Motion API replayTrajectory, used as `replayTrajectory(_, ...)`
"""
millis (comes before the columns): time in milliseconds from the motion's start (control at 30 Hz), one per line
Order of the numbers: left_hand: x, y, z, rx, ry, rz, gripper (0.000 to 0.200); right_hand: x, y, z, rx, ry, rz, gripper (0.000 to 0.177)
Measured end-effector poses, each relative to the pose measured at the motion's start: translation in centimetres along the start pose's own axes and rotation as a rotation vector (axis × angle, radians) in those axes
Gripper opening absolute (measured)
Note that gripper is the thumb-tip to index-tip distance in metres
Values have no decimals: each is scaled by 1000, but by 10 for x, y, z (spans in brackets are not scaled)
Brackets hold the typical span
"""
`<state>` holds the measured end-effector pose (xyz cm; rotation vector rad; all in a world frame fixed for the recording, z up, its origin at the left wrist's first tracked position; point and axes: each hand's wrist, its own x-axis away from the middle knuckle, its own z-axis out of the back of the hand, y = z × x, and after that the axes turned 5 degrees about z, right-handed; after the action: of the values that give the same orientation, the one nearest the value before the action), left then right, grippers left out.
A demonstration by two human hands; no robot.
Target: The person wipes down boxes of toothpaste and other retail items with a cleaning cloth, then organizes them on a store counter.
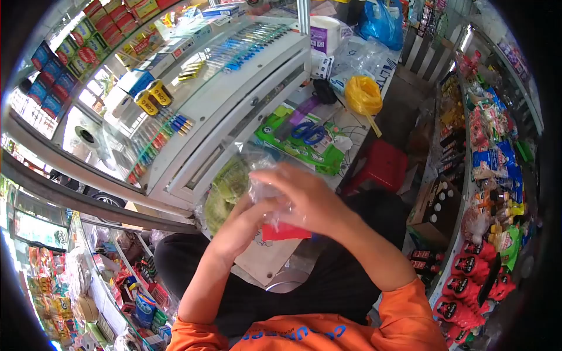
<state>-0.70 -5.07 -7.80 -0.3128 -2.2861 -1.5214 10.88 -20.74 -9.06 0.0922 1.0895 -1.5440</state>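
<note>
My left hand [243,219] and my right hand [304,196] are close together over the low work surface, fingers curled around a crumpled clear plastic bag [260,161]. Part of the bag sticks up beyond my fingers, and some of it is covered by them. Beside my left hand lies a fuzzy green mass [225,196] that looks wrapped in clear plastic; I cannot make out what it is. A flat red object [287,231] shows just below my hands. Farther out, blue-handled scissors [308,133] rest on a green and white printed package [319,152].
A yellow plastic bag [363,95] sits at the surface's far right, near a blue bag [380,26]. The glass display case [246,88] with pens stands ahead to the left. A red stool [380,167] is at right, before shelves of packaged goods [492,158].
</note>
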Motion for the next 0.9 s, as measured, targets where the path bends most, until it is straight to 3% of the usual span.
replayTrajectory(67,3,5,-12,29,-56,-49,56,0,5,16,-28,47,-24,73)
replayTrajectory(133,8,7,-23,-32,-161,-171,81,5,14,27,-36,218,-73,58)
replayTrajectory(167,7,4,-20,-60,-171,-224,82,7,19,30,-16,339,-108,52)
replayTrajectory(200,6,1,-24,5,-78,-222,82,7,18,30,-148,474,-325,34)
replayTrajectory(267,1,-3,-35,70,31,-218,82,-1,3,32,-193,656,-361,19)
replayTrajectory(300,-2,-7,-40,194,-36,-188,77,0,5,26,-275,699,-351,16)
replayTrajectory(367,-5,-16,-46,344,-87,-145,72,4,-4,10,-399,654,-464,26)
replayTrajectory(433,-12,-15,-49,462,-77,-100,71,13,2,-5,-139,277,-187,43)
replayTrajectory(467,-14,-12,-50,503,51,-123,59,13,3,-12,-36,231,-136,50)
replayTrajectory(533,-18,-14,-40,493,79,-161,56,11,-4,-14,247,112,-134,66)
replayTrajectory(600,-23,-16,-29,489,189,-170,50,10,1,-13,169,137,-99,74)
replayTrajectory(633,-21,-15,-26,485,174,-157,50,10,5,-13,82,157,-57,82)
replayTrajectory(667,-18,-15,-23,379,98,-165,50,12,13,-18,-37,199,24,101)
replayTrajectory(700,-15,-13,-19,276,23,-174,49,9,16,-21,-67,339,124,105)
replayTrajectory(733,-11,-4,-13,166,-1,46,50,13,19,-15,-101,257,109,101)
replayTrajectory(767,-8,-4,-14,167,-15,46,50,18,22,-7,-136,174,97,97)
replayTrajectory(800,-2,-7,-15,154,-79,24,51,16,15,5,-88,201,42,74)
replayTrajectory(833,1,-4,-20,143,-142,4,51,20,20,8,-77,197,34,74)
replayTrajectory(867,8,8,-26,-82,-85,75,52,26,29,10,-16,182,44,65)
replayTrajectory(900,13,16,-33,-78,-107,83,52,30,35,14,48,168,51,57)
